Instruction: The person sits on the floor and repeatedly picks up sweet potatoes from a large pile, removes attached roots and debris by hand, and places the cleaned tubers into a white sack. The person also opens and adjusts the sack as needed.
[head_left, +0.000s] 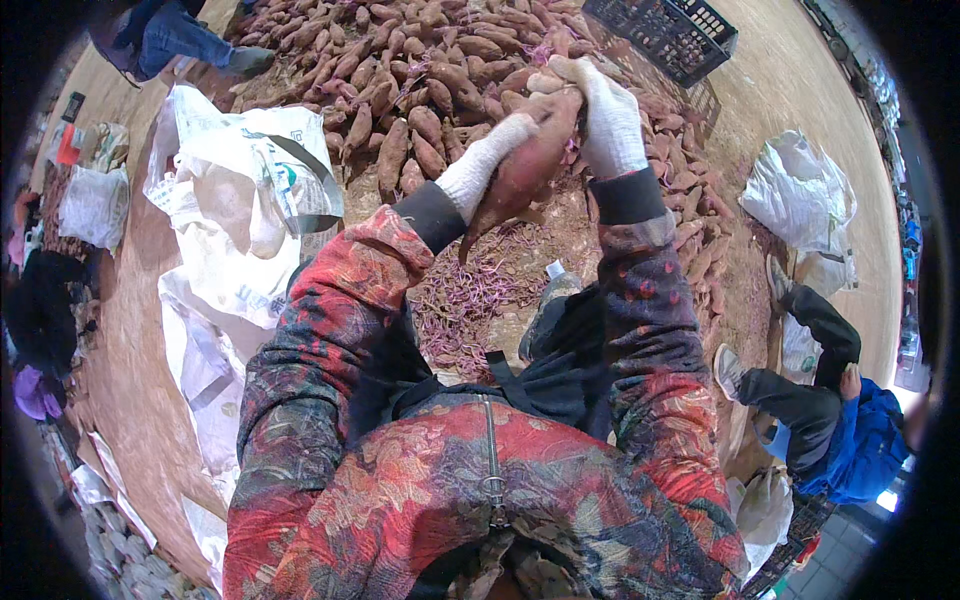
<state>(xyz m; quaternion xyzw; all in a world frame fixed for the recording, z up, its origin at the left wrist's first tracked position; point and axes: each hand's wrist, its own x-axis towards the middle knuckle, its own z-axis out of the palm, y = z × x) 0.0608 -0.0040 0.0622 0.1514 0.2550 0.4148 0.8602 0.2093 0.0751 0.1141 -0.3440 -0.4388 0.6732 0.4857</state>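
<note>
Both of my hands wear whitish knitted gloves. A large reddish sweet potato (525, 165) hangs slanting between them, its thin tip pointing down toward my body. My left hand (499, 150) is closed around its upper side. At its top end, my right hand (604, 112) grips it with bent fingers. Behind the hands spreads a big heap of sweet potatoes (420, 127). Purple sprouts or root trimmings (469, 307) lie scattered on the floor between my knees.
White woven sacks (225, 255) lie at the left. A black plastic crate (667, 37) stands at the back right, with a stuffed white sack (799, 191) farther right. A plastic bottle (559, 277) is by my right leg. A person in blue (855, 442) sits at the right; another person's leg (180, 45) is at upper left.
</note>
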